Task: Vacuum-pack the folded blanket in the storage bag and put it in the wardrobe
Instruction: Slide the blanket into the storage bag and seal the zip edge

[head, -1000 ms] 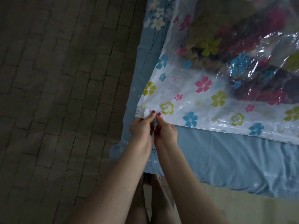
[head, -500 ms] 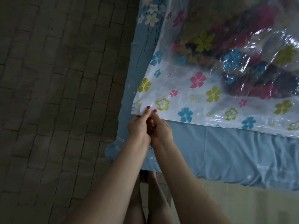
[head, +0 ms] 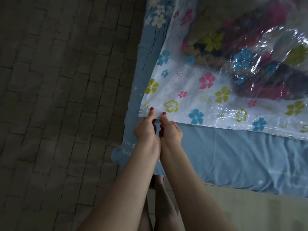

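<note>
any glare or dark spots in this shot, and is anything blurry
Head view: bright glare streaks across the clear storage bag over the blanket; the brick floor is dim; both hands at the bag's near corner look sharp; the frame edges curve.

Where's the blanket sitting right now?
In the head view the blanket is at upper right, inside the flowered storage bag lying on the blue bed sheet, well beyond the bag corner both hands pinch.

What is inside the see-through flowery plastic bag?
Inside the clear flower-printed plastic storage bag lies a folded blanket in dark, pink and tan colours. Shiny plastic and printed flowers cover parts of it, and its far side runs out of view, so its pattern stays unclear.
</note>
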